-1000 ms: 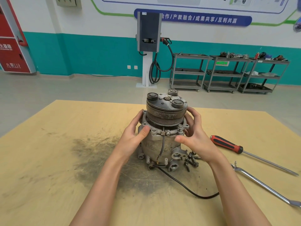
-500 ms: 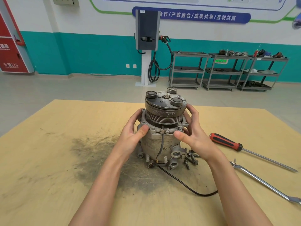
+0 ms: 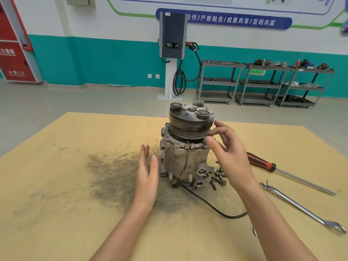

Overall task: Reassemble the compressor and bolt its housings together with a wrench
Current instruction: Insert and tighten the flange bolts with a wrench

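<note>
Both hands have let go of the compressor (image 3: 185,147) since the earlier frames; the left hand (image 3: 146,173) now hovers released, fingers straight, just beside its left flank, while the right hand (image 3: 228,149) hangs loosely open by its pulley, touching nothing that I can tell. Standing upright on the table (image 3: 56,213), long axis vertical, the compressor sits between them. Right of its base lie the loose bolts (image 3: 217,177), nearer the right hand, so that hand likely fetches them; farther right rest the wrench (image 3: 301,208) and screwdriver (image 3: 263,163).
</note>
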Demonstrator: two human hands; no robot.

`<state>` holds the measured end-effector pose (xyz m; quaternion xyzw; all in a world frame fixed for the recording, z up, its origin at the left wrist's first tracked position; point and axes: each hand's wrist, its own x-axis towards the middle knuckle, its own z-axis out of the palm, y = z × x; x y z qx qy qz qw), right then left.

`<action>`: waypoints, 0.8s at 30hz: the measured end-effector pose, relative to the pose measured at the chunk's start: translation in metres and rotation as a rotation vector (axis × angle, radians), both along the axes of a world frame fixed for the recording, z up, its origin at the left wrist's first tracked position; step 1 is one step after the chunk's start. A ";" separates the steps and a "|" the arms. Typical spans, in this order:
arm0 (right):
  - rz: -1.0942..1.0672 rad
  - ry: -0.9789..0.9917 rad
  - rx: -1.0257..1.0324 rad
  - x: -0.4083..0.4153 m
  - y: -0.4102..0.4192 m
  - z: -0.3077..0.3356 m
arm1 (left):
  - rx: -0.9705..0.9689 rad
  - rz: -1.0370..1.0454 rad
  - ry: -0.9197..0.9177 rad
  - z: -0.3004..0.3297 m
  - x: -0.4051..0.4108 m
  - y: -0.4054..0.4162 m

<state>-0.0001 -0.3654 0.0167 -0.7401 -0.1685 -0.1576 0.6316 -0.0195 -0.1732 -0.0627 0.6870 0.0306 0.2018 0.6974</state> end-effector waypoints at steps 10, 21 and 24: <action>-0.212 -0.126 -0.182 -0.004 0.011 0.003 | 0.130 -0.091 -0.003 -0.012 0.006 -0.014; -0.253 -0.050 -0.239 -0.001 0.013 0.012 | 0.195 -0.141 -0.010 -0.012 0.006 -0.017; -0.184 -0.004 -0.199 -0.002 0.007 0.015 | 0.201 -0.136 0.000 -0.011 0.006 -0.017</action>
